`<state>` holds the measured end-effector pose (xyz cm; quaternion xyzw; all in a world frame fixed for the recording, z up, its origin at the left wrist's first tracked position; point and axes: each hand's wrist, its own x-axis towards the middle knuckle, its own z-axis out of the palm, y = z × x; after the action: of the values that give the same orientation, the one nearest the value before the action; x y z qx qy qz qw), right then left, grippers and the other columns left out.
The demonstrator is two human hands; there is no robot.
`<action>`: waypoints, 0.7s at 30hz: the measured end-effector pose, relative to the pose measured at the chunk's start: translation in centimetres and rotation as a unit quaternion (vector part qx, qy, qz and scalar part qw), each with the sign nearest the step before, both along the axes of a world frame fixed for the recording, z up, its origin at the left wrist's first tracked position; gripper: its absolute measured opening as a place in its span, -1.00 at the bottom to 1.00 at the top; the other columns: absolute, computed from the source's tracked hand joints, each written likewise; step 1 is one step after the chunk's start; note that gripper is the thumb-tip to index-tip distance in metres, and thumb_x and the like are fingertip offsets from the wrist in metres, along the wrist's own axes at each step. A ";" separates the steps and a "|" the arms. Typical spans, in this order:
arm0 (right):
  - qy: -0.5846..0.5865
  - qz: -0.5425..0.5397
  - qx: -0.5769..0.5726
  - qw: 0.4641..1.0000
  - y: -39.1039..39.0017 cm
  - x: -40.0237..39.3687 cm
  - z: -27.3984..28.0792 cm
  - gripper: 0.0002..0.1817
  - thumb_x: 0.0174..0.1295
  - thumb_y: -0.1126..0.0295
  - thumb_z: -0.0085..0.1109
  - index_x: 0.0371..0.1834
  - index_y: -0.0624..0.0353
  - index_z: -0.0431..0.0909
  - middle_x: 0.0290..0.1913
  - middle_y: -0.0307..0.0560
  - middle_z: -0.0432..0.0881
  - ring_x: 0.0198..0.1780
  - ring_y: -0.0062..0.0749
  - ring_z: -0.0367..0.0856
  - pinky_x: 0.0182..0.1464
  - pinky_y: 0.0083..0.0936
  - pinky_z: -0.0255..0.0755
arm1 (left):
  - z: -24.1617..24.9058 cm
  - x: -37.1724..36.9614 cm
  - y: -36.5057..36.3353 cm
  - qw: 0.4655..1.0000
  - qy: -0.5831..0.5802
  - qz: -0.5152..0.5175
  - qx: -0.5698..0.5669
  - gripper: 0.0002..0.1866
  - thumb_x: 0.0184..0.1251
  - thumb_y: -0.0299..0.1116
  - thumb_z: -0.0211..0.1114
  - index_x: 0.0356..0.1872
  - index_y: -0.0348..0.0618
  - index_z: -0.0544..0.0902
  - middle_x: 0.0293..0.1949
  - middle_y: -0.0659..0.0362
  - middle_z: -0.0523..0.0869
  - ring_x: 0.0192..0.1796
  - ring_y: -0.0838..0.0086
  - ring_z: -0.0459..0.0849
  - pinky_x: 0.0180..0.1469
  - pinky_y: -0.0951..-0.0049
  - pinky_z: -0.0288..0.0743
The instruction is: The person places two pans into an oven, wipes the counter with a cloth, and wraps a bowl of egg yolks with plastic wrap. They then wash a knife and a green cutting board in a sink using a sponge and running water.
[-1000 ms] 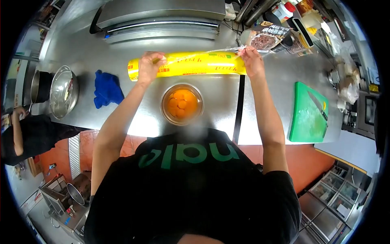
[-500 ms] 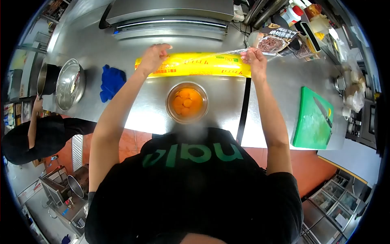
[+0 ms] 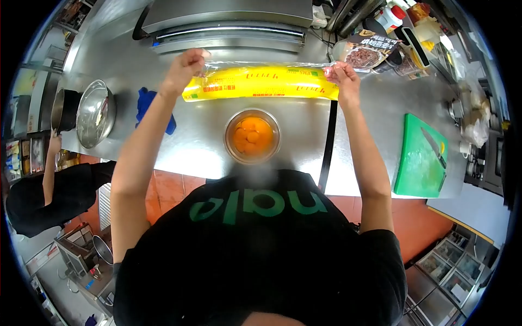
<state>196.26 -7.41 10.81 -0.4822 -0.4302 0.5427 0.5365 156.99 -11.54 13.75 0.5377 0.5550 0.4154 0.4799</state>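
A yellow box of plastic wrap (image 3: pixel 261 83) with red print lies across the steel counter. Clear film stretches along its far edge. My left hand (image 3: pixel 187 68) pinches the film at the box's left end, its fingers closed. At the right end, my right hand (image 3: pixel 343 76) is closed on the film's other corner. Nearer to my body, a clear round bowl (image 3: pixel 252 161) holds several orange egg yolks (image 3: pixel 252 135).
A blue cloth (image 3: pixel 148 106), a metal bowl (image 3: pixel 94 117) and a dark pot (image 3: pixel 65 110) are on the left. To the right lies a green board (image 3: pixel 418 163) with a knife (image 3: pixel 432 144). A co-worker (image 3: pixel 49 193) stands at far left. Packages and jars sit back right.
My left hand has moved left and away from my body, and the film now spans the box's length. My right hand stays near the right end. The co-worker's arm has shifted slightly.
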 end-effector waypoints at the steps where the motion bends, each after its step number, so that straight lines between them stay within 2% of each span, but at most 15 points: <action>1: -0.015 0.007 0.004 1.000 0.1 -0.1 0.3 -0.90 0.22 0.39 0.00 -0.29 0.17 0.45 -0.38 -0.07 0.62 -0.38 -0.54 0.56 -0.29 -0.66 0.43 | -1.0 0.3 -0.2 1.000 0.024 -0.005 0.012 -0.69 0.14 -0.50 0.18 -0.05 -0.27 0.47 -0.29 0.15 0.57 -0.25 0.48 0.53 -0.20 0.53 0.49; 2: -0.030 0.014 0.008 0.999 0.2 -0.1 0.5 -0.90 0.22 0.39 0.01 -0.29 0.18 0.46 -0.38 -0.07 0.62 -0.37 -0.54 0.57 -0.29 -0.66 0.43 | -0.6 1.4 -1.0 1.000 0.023 -0.006 0.013 -0.69 0.14 -0.50 0.18 -0.05 -0.27 0.47 -0.29 0.15 0.57 -0.25 0.48 0.53 -0.20 0.53 0.49; 4: -0.034 0.008 -0.004 0.999 0.1 -0.3 1.0 -0.90 0.21 0.40 0.01 -0.30 0.19 0.46 -0.38 -0.06 0.62 -0.38 -0.54 0.57 -0.28 -0.66 0.44 | 0.4 3.3 -2.5 0.957 0.259 -0.071 0.106 -0.71 0.11 -0.48 0.21 -0.10 -0.25 0.51 -0.24 0.07 0.60 -0.20 0.32 0.56 -0.13 0.47 0.46; 5: -0.037 0.003 -0.015 0.999 0.0 -0.2 1.1 -0.89 0.21 0.40 0.02 -0.31 0.20 0.47 -0.38 -0.05 0.62 -0.39 -0.53 0.57 -0.28 -0.66 0.44 | 1.0 3.7 -2.7 0.881 0.445 -0.116 0.114 -0.77 0.08 -0.42 0.25 -0.20 -0.22 0.56 -0.19 0.00 0.60 -0.12 0.20 0.54 -0.04 0.45 0.39; 9: -0.037 0.035 0.014 0.999 0.2 0.4 1.4 -0.88 0.20 0.41 0.02 -0.33 0.24 0.47 -0.38 -0.02 0.62 -0.40 -0.49 0.59 -0.25 -0.62 0.47 | -1.1 2.6 -2.1 0.884 0.421 -0.091 0.181 -0.83 0.08 -0.39 0.27 -0.30 -0.20 0.58 -0.25 -0.01 0.62 -0.20 0.13 0.56 -0.13 0.47 0.44; 11: -0.047 0.043 0.033 0.997 0.6 0.3 2.2 -0.88 0.20 0.41 0.02 -0.33 0.24 0.47 -0.38 -0.02 0.62 -0.39 -0.48 0.59 -0.25 -0.62 0.47 | -1.3 1.7 -1.6 0.945 0.310 0.026 0.102 -0.86 0.14 -0.41 0.22 -0.31 -0.23 0.55 -0.38 0.02 0.65 -0.35 0.27 0.62 -0.26 0.50 0.48; 12: -0.057 0.054 0.054 0.995 0.8 0.0 3.2 -0.87 0.21 0.41 0.01 -0.32 0.24 0.48 -0.37 -0.03 0.63 -0.38 -0.47 0.60 -0.24 -0.62 0.47 | -0.4 2.1 -1.5 0.945 0.309 0.025 0.104 -0.86 0.14 -0.41 0.22 -0.31 -0.23 0.55 -0.38 0.02 0.65 -0.35 0.27 0.62 -0.26 0.50 0.48; 14: -0.080 0.052 0.062 0.993 1.3 -0.3 5.9 -0.87 0.21 0.40 0.00 -0.34 0.24 0.47 -0.37 -0.03 0.63 -0.37 -0.46 0.60 -0.23 -0.61 0.47 | 1.7 2.5 -0.9 0.979 0.186 0.065 0.044 -0.88 0.21 -0.42 0.15 -0.30 -0.26 0.54 -0.49 0.08 0.65 -0.49 0.43 0.62 -0.38 0.54 0.49; 15: -0.072 0.040 0.076 0.994 1.3 -0.6 7.4 -0.87 0.21 0.40 0.00 -0.34 0.24 0.47 -0.37 -0.03 0.63 -0.37 -0.46 0.61 -0.23 -0.60 0.47 | 2.2 2.4 -0.5 0.984 0.144 0.089 0.057 -0.87 0.25 -0.43 0.12 -0.31 -0.31 0.52 -0.49 0.12 0.65 -0.45 0.56 0.62 -0.38 0.58 0.50; 18: -0.068 0.002 0.103 0.992 0.9 -0.6 9.5 -0.88 0.21 0.43 -0.01 -0.33 0.24 0.47 -0.37 -0.01 0.62 -0.38 -0.41 0.62 -0.23 -0.56 0.49 | 4.9 2.9 0.1 0.979 0.117 0.123 0.110 -0.85 0.24 -0.43 0.13 -0.33 -0.34 0.51 -0.50 0.13 0.64 -0.46 0.55 0.61 -0.39 0.62 0.50; 20: -0.062 -0.029 -0.030 0.997 0.4 0.1 9.1 -0.90 0.20 0.46 -0.02 -0.32 0.25 0.47 -0.37 0.01 0.62 -0.38 -0.36 0.62 -0.24 -0.52 0.50 | 6.1 2.9 0.0 0.980 0.105 0.133 0.105 -0.87 0.22 -0.45 0.13 -0.35 -0.34 0.51 -0.51 0.12 0.64 -0.47 0.57 0.61 -0.38 0.66 0.49; 21: -0.033 -0.010 0.011 0.999 0.6 0.7 10.8 -0.91 0.19 0.48 -0.03 -0.33 0.26 0.46 -0.37 0.03 0.62 -0.39 -0.32 0.62 -0.24 -0.50 0.51 | 6.7 2.9 0.2 0.975 0.116 0.120 0.146 -0.88 0.22 -0.46 0.13 -0.37 -0.35 0.50 -0.50 0.12 0.64 -0.46 0.58 0.61 -0.37 0.65 0.50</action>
<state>196.93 -6.77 21.59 -0.4982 -0.4483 0.5165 0.5330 159.93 -11.33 20.47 0.5765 0.6006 0.4810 0.2748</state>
